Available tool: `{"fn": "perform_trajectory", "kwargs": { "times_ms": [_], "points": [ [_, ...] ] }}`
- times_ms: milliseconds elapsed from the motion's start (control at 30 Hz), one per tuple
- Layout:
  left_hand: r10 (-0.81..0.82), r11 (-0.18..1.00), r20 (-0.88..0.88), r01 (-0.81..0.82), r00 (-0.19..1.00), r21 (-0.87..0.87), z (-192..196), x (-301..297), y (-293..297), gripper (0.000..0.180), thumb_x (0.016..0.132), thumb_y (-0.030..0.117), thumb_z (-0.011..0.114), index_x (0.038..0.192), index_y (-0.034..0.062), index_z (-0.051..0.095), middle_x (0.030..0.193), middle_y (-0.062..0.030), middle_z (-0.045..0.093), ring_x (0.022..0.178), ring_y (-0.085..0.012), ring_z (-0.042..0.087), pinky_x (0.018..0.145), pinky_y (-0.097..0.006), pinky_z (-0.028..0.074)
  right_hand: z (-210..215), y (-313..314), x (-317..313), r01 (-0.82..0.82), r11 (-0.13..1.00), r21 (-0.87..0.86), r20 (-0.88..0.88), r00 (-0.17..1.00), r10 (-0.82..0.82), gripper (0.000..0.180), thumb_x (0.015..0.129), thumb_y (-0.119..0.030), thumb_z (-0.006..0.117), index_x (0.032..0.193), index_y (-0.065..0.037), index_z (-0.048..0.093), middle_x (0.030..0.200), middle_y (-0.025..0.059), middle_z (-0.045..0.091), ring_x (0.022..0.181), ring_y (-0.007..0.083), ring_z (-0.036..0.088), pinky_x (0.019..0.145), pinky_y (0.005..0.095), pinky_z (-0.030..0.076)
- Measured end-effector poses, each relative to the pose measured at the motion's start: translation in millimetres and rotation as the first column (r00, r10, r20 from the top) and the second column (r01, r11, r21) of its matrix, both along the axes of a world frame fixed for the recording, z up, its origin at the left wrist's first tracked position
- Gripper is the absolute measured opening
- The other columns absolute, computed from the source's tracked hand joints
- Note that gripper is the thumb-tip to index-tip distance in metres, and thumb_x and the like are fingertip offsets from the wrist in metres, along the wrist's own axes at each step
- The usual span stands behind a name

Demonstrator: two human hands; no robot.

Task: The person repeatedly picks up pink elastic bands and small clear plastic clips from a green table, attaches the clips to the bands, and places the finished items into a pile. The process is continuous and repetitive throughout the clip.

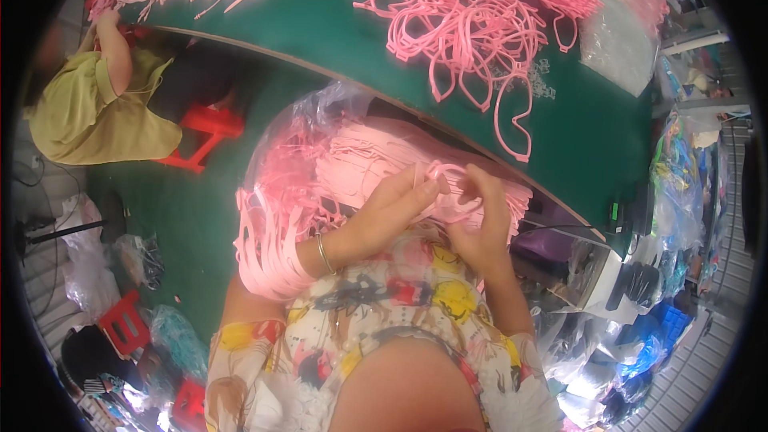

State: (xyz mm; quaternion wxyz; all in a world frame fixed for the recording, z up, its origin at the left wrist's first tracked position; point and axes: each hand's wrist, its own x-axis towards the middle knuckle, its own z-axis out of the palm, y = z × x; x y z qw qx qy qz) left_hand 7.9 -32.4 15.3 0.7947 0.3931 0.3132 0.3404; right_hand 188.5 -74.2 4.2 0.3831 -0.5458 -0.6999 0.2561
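Note:
My left hand pinches a thin pink strap between thumb and fingers in front of my body. My right hand is on the other side of the same strap, its fingers curled round part of it. The strap bends into a loop between the two hands. A bunch of finished-looking pink strap loops hangs over my left forearm, behind a bracelet. Under and behind my hands lies a thick bundle of flat pink straps, beside a clear plastic bag.
A green table with a curved-looking edge stands ahead. It bears a tangled heap of pink loops, small clear pieces and a plastic bag. A person in a green top is at far left, near a red stool.

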Motion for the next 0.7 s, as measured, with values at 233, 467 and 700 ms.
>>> {"fn": "perform_trajectory", "kwargs": {
  "times_ms": [233, 467, 700],
  "points": [
    [0.120, 0.860, -0.187, -0.008, 0.975, 0.510, -21.8, 7.0, 2.0, 0.023, 0.097, 0.018, 0.044, 0.104, -0.0019, 0.051, 0.082, -0.0113, 0.051, 0.072, -0.0204, 0.051, 0.066, -0.033, 0.043, -5.4, -6.1, 14.7, -0.084, 0.990, -0.110, -0.451, 0.892, 0.026, 0.068, 0.065, 0.002, 0.067, 0.130, -0.002, 0.048, 0.098, 0.0056, 0.051, 0.074, 0.0108, 0.047, 0.068, 0.0230, 0.041],
    [0.150, 0.807, -0.293, 0.054, 0.944, 0.588, -20.2, 7.9, 2.6, 0.020, 0.090, 0.010, 0.047, 0.104, -0.0029, 0.050, 0.085, -0.0217, 0.052, 0.077, -0.0380, 0.054, 0.068, -0.042, 0.043, -7.5, -6.1, 12.0, -0.112, 0.987, -0.112, -0.467, 0.883, 0.047, 0.069, 0.065, 0.000, 0.068, 0.131, -0.002, 0.048, 0.097, 0.0051, 0.051, 0.068, 0.0086, 0.044, 0.064, 0.0218, 0.040],
    [0.235, 0.753, -0.282, 0.009, 0.930, 0.658, -16.2, 10.4, 5.4, 0.014, 0.087, 0.005, 0.049, 0.098, -0.0028, 0.049, 0.084, -0.0219, 0.052, 0.079, -0.0418, 0.053, 0.067, -0.046, 0.042, -7.7, -8.4, 12.7, -0.101, 0.974, -0.205, -0.494, 0.869, -0.014, 0.066, 0.067, 0.001, 0.067, 0.130, -0.002, 0.049, 0.097, 0.0039, 0.051, 0.070, 0.0079, 0.044, 0.065, 0.0220, 0.040]
  ]
}}
